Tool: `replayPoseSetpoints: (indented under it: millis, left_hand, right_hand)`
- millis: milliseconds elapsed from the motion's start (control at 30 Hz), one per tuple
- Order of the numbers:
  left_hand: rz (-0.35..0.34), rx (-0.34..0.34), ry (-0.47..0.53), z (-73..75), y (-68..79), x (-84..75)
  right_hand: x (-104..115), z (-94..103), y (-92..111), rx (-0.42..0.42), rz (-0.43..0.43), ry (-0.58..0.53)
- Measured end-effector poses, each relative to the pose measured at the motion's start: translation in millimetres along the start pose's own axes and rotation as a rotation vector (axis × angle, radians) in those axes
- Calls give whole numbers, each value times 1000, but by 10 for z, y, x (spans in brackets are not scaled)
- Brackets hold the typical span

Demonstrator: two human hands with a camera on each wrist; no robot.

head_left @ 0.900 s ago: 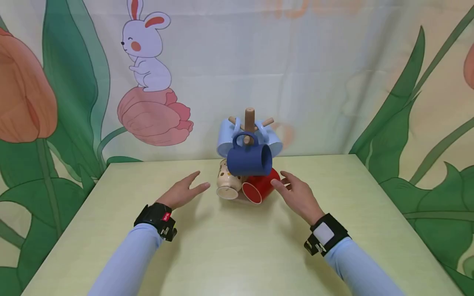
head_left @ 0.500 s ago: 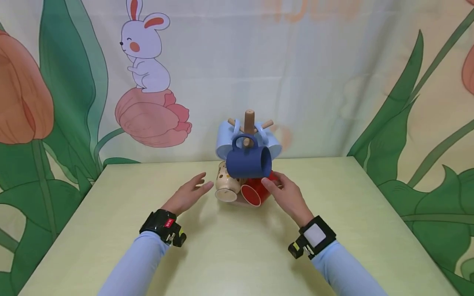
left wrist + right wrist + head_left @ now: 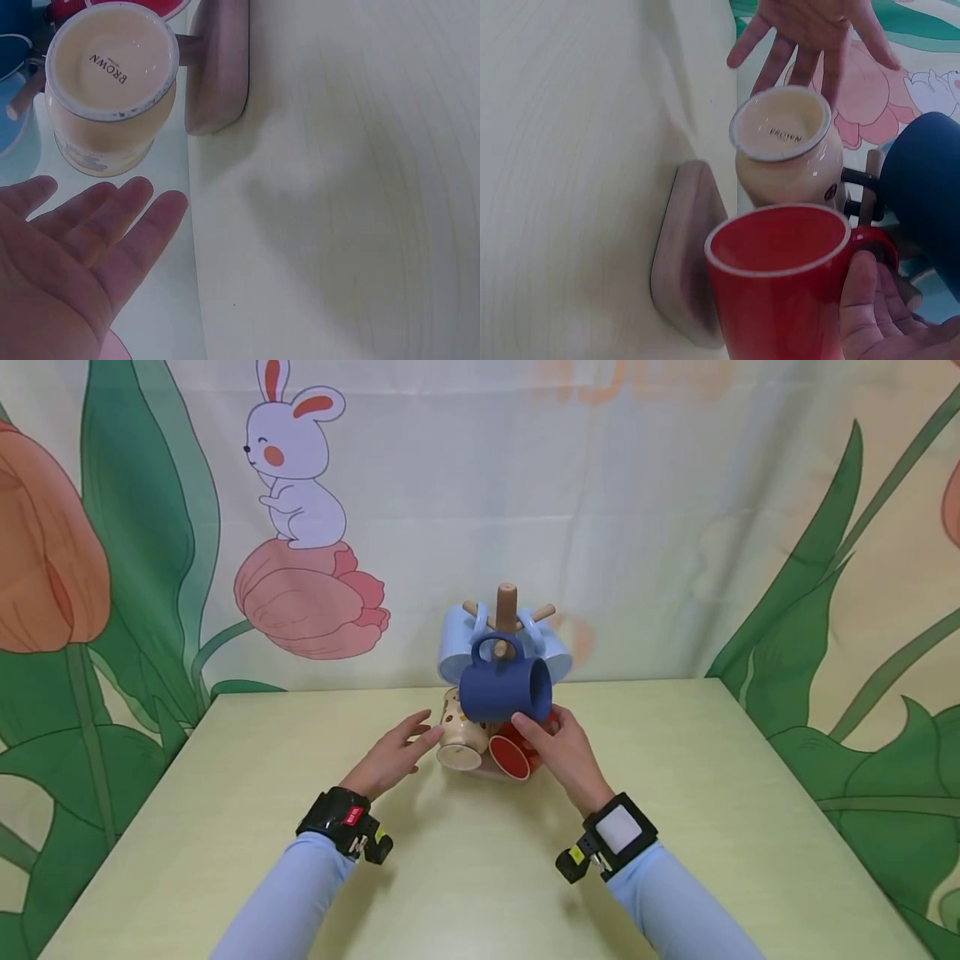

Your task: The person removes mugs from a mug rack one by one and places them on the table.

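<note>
The right hand (image 3: 567, 754) is pinching a white-rimmed red mug (image 3: 776, 300); the left hand (image 3: 388, 757), fingers spread, is holding nothing.

– What finish is seen on the red mug (image 3: 776, 307)?
– A smooth, glossy glaze is shown, as on ceramic; the cream mug (image 3: 791, 176) is likewise glazed, while a matt surface is presented by the dark blue mug (image 3: 495, 692).
– And the rack (image 3: 507, 603)?
– It appears to be made of smooth, dull wood. Faint wood grain is borne by the smooth counter (image 3: 465, 868), and the backdrop (image 3: 637, 543) is formed of printed, lightly creased cloth.
</note>
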State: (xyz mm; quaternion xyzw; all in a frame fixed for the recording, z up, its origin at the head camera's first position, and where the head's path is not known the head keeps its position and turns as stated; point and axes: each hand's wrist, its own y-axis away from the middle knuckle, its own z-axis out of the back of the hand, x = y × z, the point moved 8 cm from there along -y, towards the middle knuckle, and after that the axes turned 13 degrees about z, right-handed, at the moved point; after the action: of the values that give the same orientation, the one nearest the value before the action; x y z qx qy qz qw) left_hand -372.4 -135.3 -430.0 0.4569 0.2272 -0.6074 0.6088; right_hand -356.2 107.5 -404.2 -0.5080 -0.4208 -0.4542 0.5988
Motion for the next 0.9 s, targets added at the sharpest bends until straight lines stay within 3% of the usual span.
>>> replayPoseSetpoints:
  millis: [200,367,700,900]
  left_hand:
    - [-6,-2,-7,-35,17,-44]
    - [-23,-17,0,-4,41,-44]
    - [11,-36,-21,33,53,13]
    - [-19,-43,-18,45,72,-22]
  right_hand:
    - [87,-62,-10,-57,42,-67]
    - [162,-108,-9,-93,74,-57]
    - [243,-136,-8,-164,64,-69]
    - [239,-156,-20,-183,37,-92]
